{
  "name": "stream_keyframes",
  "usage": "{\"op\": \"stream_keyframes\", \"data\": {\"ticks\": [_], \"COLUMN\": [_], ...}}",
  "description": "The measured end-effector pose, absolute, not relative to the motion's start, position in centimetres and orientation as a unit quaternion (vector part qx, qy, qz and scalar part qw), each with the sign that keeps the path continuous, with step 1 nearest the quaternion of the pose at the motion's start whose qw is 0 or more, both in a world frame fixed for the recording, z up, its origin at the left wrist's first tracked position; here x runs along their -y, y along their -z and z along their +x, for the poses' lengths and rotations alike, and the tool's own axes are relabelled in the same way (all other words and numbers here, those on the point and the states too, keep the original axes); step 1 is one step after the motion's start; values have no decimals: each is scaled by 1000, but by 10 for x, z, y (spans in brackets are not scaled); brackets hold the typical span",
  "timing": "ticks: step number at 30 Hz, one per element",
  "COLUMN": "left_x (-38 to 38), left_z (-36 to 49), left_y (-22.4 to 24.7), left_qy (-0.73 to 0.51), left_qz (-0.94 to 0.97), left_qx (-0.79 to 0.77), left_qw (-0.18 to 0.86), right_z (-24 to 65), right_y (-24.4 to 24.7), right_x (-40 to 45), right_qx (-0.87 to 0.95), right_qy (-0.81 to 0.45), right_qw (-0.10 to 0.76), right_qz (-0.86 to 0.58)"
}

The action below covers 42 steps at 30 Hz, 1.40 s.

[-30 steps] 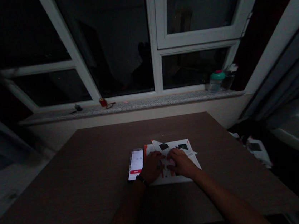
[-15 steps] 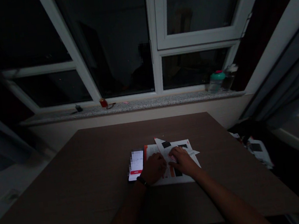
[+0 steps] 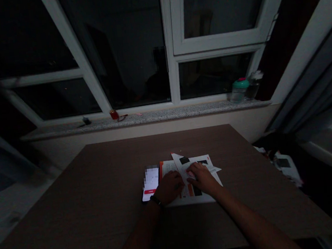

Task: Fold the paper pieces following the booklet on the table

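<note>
A folded piece of printed paper [image 3: 177, 160] with pointed corners lies on a flat printed sheet or booklet [image 3: 206, 198]. My left hand [image 3: 170, 187], with a dark band at the wrist, rests at the left of the folded paper, its fingers curled against it. On the paper's right part lies my right hand [image 3: 200, 176], fingers bent and thumb apart from them, pressing on the surface. Just left of my left hand is a phone [image 3: 151, 184] with a lit screen, beside the booklet's red edge.
The brown table [image 3: 119, 217] reaches to the wall below the window. Along the stone sill [image 3: 159, 116] stand a teal-lidded bottle [image 3: 240, 89], a clear bottle [image 3: 254, 86], a small red jar [image 3: 113, 114] and a small dark object [image 3: 86, 120]. Papers [image 3: 287, 166] lie beyond the table's right edge.
</note>
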<state>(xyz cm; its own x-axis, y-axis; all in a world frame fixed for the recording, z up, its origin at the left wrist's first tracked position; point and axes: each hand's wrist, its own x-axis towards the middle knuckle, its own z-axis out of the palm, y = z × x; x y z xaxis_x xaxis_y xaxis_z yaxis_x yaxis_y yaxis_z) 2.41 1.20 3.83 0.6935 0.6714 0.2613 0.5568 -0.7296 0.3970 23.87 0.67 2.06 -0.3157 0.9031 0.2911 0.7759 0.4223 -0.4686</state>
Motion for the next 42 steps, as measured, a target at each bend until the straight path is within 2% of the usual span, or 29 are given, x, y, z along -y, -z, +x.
{"op": "stream_keyframes", "data": {"ticks": [23, 29, 34, 42], "left_x": [-11, -10, -8, -15], "left_z": [24, 27, 30, 20], "left_y": [-39, -44, -43, -41], "left_qy": [-174, -160, -157, -191], "left_qz": [911, 919, 915, 892], "left_qx": [-352, -336, -355, -402], "left_qw": [125, 128, 107, 74], "right_z": [233, 244, 256, 263], "right_y": [-19, -17, -18, -15], "right_x": [-11, -16, -19, -22], "right_qx": [778, 713, 648, 561], "right_qy": [-94, -158, -229, -263], "right_qw": [267, 339, 436, 526], "right_qz": [-561, -593, -581, -583]}}
